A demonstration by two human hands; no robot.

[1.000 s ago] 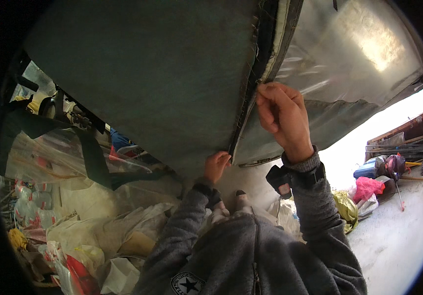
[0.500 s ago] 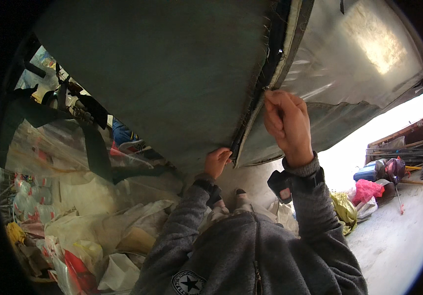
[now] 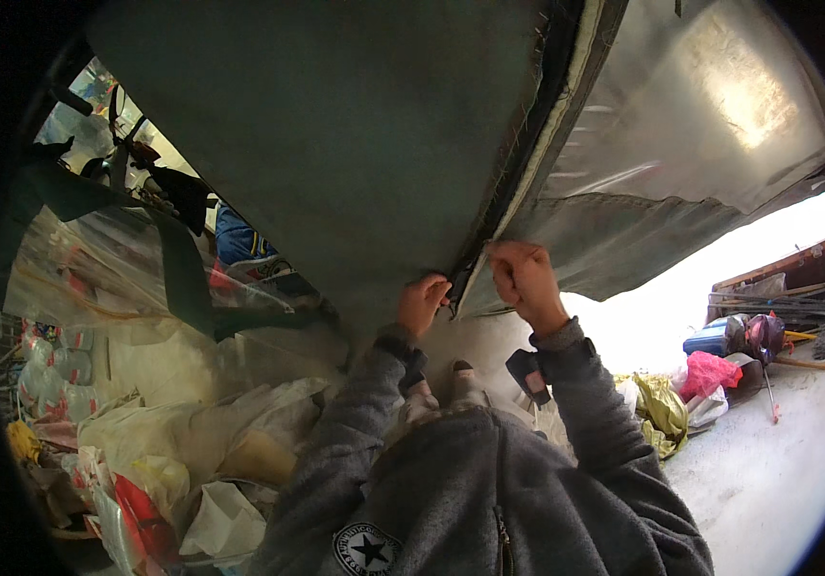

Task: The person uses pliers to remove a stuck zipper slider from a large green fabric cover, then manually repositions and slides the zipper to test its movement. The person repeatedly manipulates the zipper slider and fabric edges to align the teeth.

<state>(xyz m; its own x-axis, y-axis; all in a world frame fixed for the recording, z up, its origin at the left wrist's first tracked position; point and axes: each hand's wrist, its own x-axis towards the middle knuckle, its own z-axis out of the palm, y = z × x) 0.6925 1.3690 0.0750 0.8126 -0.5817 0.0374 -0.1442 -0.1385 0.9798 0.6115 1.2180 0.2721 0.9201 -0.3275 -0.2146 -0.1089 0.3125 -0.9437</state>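
A dark grey-green fabric curtain [image 3: 335,144] hangs in front of me. Beside it is a second panel [image 3: 614,230] with a cloudy clear plastic window [image 3: 691,106]. Where they meet runs a frayed black and pale strip [image 3: 527,163] that looks like a zipper. My left hand [image 3: 422,302] is closed on its lower end, fingertips pinching the dark edge. Higher up, my right hand [image 3: 525,278] is closed in a pinch at the strip's pale side. Whatever small part lies between those right fingertips is hidden.
Plastic sheeting [image 3: 105,259] and crumpled bags [image 3: 230,518] lie on the left, near packed bottles [image 3: 57,370]. To the right, a pink bag [image 3: 710,374], a yellow-green bag [image 3: 662,413] and a blue container [image 3: 717,336] sit on pale ground before a pile of rods [image 3: 787,302].
My right hand has slid down along the strip, closer to my left hand. My left hand stays at the lower end. The view has shifted slightly.
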